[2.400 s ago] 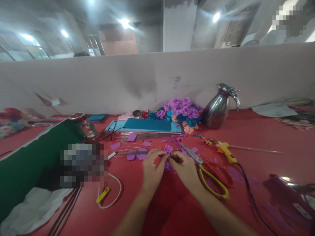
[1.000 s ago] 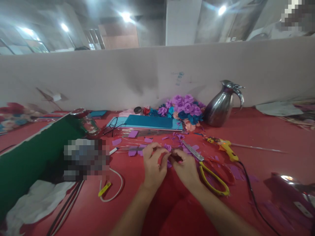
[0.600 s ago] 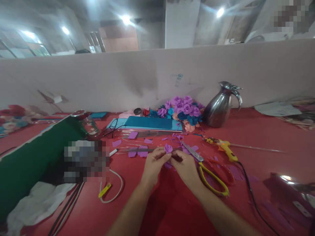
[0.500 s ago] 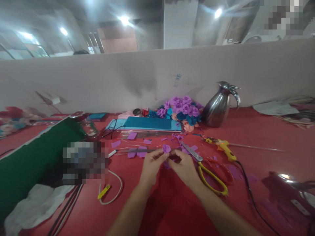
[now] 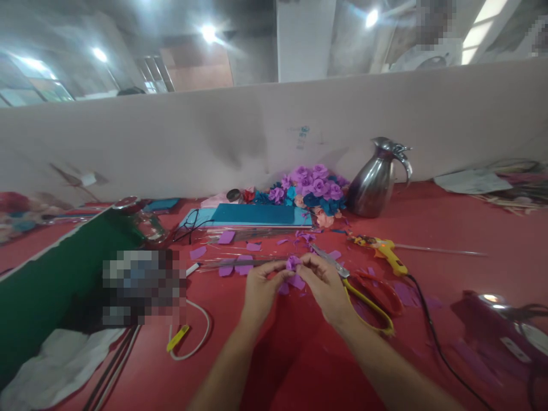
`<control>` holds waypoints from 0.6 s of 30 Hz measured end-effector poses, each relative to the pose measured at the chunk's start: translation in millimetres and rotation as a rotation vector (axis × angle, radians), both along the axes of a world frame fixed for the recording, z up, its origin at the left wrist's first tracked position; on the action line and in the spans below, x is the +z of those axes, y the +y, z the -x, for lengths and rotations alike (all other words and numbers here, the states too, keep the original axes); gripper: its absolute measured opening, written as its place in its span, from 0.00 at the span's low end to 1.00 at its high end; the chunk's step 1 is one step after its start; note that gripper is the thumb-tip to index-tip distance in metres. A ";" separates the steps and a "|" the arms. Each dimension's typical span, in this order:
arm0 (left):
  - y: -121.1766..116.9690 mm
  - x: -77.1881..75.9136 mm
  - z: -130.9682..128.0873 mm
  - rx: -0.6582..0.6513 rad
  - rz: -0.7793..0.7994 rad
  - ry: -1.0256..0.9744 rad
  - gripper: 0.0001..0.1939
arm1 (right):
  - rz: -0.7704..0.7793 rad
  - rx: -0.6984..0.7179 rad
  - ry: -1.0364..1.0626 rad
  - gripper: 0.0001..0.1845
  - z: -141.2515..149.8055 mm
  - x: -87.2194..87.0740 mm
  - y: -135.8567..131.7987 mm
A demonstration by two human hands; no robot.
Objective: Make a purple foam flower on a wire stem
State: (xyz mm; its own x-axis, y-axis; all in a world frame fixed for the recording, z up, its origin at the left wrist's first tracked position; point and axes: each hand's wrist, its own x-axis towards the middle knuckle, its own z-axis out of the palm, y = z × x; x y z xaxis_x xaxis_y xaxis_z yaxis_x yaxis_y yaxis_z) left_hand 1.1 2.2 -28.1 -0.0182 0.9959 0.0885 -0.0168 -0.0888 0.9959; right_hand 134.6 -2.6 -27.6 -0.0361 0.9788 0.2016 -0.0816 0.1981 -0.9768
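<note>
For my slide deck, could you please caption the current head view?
Left hand and right hand hold a purple artificial rose over a red table, near scissors and a yellow glue gun.

We see a red table [image 5: 162, 382] spread below and around the grip of the left hand [image 5: 260, 285] and right hand [image 5: 324, 282]. Beyond the grip lie blue sheets [image 5: 257, 214], with flowers [image 5: 314, 182] heaped at their right end and a metal jug [image 5: 371, 191] standing upright beside the heap. Just right of the grip we find scissors [image 5: 343, 273], then a yellow glue gun [image 5: 390, 257]. Purple paper scraps [image 5: 244, 264] lie left of the grip; farther left and nearer us, a white cord [image 5: 208, 328] curves past a yellow tag [image 5: 177, 338].
</note>
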 end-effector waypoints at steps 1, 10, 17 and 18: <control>-0.4 -0.2 -0.4 0.015 -0.008 -0.002 0.07 | 0.004 -0.002 0.011 0.09 0.1 1.0 -0.8; -1.8 -4.5 -4.0 -0.056 0.039 -0.103 0.09 | 0.010 -0.009 0.010 0.10 -1.9 0.5 -0.2; -2.6 -5.5 -6.4 -0.077 0.065 -0.205 0.08 | 0.006 -0.032 0.012 0.10 -3.5 3.4 0.0; -2.8 -5.4 -6.0 -0.090 0.065 -0.206 0.08 | 0.006 -0.035 0.018 0.09 -4.2 4.3 0.2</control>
State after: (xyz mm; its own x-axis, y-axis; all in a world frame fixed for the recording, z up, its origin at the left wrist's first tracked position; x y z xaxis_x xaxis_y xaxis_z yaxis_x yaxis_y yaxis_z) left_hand 7.2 -0.7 -33.4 0.0598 0.9978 0.0273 -0.2249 -0.0132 0.9743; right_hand 138.7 -2.4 -23.3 0.0016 0.9807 0.1957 -0.0925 0.1950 -0.9764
